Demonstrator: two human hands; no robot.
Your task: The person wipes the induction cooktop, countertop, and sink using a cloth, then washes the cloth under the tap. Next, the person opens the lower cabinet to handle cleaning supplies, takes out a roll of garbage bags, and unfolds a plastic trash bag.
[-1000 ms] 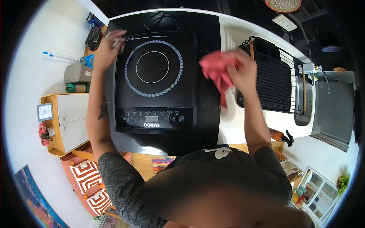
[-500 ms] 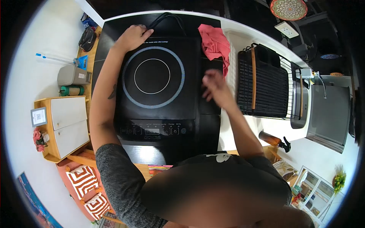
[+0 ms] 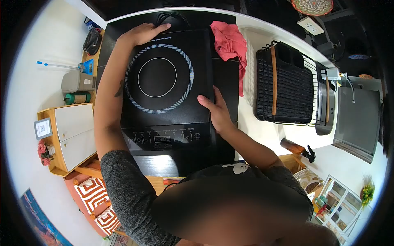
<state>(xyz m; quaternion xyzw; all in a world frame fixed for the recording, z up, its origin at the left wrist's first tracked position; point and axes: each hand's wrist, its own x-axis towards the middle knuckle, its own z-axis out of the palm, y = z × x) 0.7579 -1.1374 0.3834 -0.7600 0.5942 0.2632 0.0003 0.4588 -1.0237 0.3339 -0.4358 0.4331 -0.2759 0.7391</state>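
A person in a gray sleeve stands at a black tabletop [image 3: 229, 80], both hands on a black cooktop [image 3: 159, 78] that lies flat upon it. The left hand [image 3: 144, 34] is at the cooktop's far left corner, its thumb stretched to the right along the far edge; the other fingers are largely hidden, and whether they pinch the rim cannot be told. The right hand [image 3: 216, 107] grips the right edge midway along, thumb on the upper face and the other fingers down the side, the rim pinched between them. The left arm runs along the cooktop's left side and covers part of that edge.

A control panel [image 3: 164, 137] with a small display faces the person, below two printed rings. A black cord [image 3: 173, 14] loops behind the far edge. Just to the right of the cooktop's far corner, a rumpled red cloth [image 3: 230, 43] trails toward a white tabletop [image 3: 251, 119], where a black wire dish rack [image 3: 274, 82] with wooden handles sits. An amber spray bottle [image 3: 294, 146] shows near the white tabletop's near edge, its footing unclear. At left, well apart from the work, is a white-doored cabinet [image 3: 76, 123] with pink flowers [image 3: 42, 151] beside it.
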